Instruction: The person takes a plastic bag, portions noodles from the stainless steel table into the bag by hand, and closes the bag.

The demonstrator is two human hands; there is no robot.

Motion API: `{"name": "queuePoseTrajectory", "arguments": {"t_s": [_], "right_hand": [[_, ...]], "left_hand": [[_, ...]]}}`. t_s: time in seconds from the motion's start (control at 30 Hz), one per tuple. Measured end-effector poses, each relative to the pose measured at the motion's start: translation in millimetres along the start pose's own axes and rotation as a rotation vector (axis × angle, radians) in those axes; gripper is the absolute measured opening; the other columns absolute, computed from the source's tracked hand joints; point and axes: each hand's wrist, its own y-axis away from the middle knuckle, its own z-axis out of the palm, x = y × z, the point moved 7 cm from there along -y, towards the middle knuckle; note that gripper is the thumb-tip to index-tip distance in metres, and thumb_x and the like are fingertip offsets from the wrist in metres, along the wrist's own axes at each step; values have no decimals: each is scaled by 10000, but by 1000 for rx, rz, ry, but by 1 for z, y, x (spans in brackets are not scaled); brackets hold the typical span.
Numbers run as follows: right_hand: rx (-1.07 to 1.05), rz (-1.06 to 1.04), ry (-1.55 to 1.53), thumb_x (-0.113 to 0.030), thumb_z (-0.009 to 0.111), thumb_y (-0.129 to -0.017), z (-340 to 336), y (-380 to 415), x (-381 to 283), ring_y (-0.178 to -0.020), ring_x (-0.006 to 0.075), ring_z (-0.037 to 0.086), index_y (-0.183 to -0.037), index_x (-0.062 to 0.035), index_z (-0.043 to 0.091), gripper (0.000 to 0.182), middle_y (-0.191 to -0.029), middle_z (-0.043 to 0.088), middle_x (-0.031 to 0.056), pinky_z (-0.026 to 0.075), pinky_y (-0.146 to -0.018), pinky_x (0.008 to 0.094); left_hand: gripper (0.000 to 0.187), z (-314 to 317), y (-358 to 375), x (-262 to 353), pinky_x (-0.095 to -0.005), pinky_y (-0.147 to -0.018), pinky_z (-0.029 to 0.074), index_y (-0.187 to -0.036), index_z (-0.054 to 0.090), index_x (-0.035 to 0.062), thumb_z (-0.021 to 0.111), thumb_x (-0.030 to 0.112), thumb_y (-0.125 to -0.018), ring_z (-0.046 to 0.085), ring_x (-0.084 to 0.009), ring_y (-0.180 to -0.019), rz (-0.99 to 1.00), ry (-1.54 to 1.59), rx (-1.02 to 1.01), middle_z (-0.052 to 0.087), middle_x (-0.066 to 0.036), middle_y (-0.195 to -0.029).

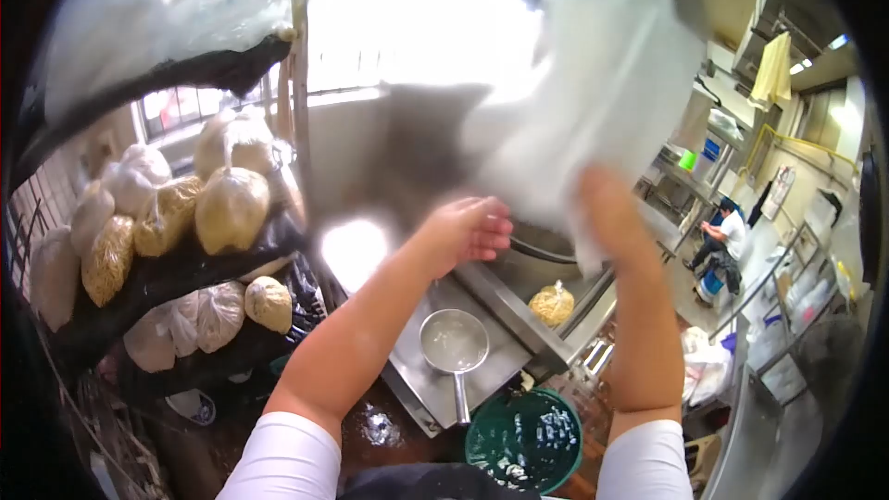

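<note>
A white, translucent plastic bag point(602, 74), smeared by motion, billows high in front of me. My right hand point(607, 208) is closed at its lower right edge, and the fingers are blurred. My left hand point(466, 233) hovers over the metal counter, just below and left of the bag. Its fingers are curled together and nothing shows between them. Below my hands, a saucepan point(455, 341) lies on the steel counter point(407, 366) with its handle toward me. A tied bag of pale yellow food point(552, 304) rests in the steel basin to the right.
Shelves at left carry several filled plastic bags point(231, 208). On the floor below stands a green tub point(523, 440) with wet, shiny contents. A person point(727, 236) sits far right, near metal racks point(787, 315). A bright window point(417, 23) is ahead.
</note>
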Motion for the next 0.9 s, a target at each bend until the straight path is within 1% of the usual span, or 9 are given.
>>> {"name": "queuePoseTrajectory", "arguments": {"t_s": [0.03, 0.13, 0.23, 0.47, 0.57, 0.63, 0.7, 0.77, 0.9], "right_hand": [[-220, -319, -87, -312, 547, -919, 52, 15, 7, -689, 173, 572, -905, -17, 647, 311, -783, 632, 71, 483, -702, 325], [-1146, -179, 73, -414, 556, -912, 167, 97, 18, -649, 165, 546, -791, -9, 649, 433, -705, 616, 125, 455, -635, 344], [-1242, -89, -46, -454, 557, -891, 203, 137, 47, -574, 174, 473, -698, -4, 580, 490, -590, 517, 83, 414, -574, 354], [-1054, 40, 42, -380, 663, -810, 189, 133, 53, -541, 177, 512, -702, -23, 632, 375, -574, 564, 80, 422, -546, 337], [-1114, 24, 65, -383, 666, -796, 202, 129, 42, -645, 218, 576, -784, -30, 657, 354, -684, 620, 103, 457, -629, 338], [-1217, 61, 68, -394, 665, -791, 224, 135, 41, -757, 242, 627, -870, -37, 676, 366, -798, 664, 124, 482, -712, 339], [-692, -379, 81, -325, 736, -760, 239, 115, 28, -1058, 273, 585, -1137, -45, 615, 485, -1150, 601, 174, 468, -858, 319], [-317, -150, -102, -431, 603, -839, 281, 103, 1, -1352, 380, 287, -1370, -89, 424, 657, -1447, 333, 212, 239, -1090, 443], [-176, -221, -306, -514, 435, -913, 354, 126, -21, -1372, 436, 200, -1405, -19, 340, 705, -1454, 275, 280, 141, -1113, 494]], "left_hand": [[457, 4, -1, -10, -368, -860, 476, -1178, 537, 42, 505, 419, -922, 596, -249, -1024, -33, 84, -60, 611, -128, -1081], [556, -1, 21, -31, -383, -908, 451, -1219, 513, 22, 468, 485, -914, 572, -275, -1070, -91, 323, -166, 593, -150, -1131], [655, -27, 64, -55, -397, -955, 426, -1259, 490, 1, 431, 550, -906, 547, -302, -1116, -117, 505, -165, 574, -172, -1182], [995, -83, 217, -115, -440, -1039, 362, -1355, 405, -34, 304, 791, -806, 515, -328, -1182, -121, 720, 46, 509, -202, -1312], [859, -79, 265, -141, -407, -1076, 320, -1372, 373, -31, 454, 654, -860, 465, -292, -1241, -148, 782, 163, 468, -174, -1359], [772, -98, 277, -143, -416, -1069, 326, -1353, 417, 6, 550, 578, -851, 471, -284, -1233, -72, 331, 397, 484, -159, -1343], [822, -94, 276, -143, -427, -1073, 317, -1356, 410, 23, 448, 668, -848, 459, -273, -1255, -214, 33, 350, 498, -127, -1340], [840, -33, 259, -106, -418, -1058, 334, -1389, 366, 49, 386, 698, -856, 469, -253, -1244, -18, 647, -13, 493, -114, -1344], [871, -53, 256, -106, -372, -1111, 223, -1444, 274, 90, 352, 724, -852, 324, -202, -1341, 266, 444, 415, 340, -51, -1462]]}}
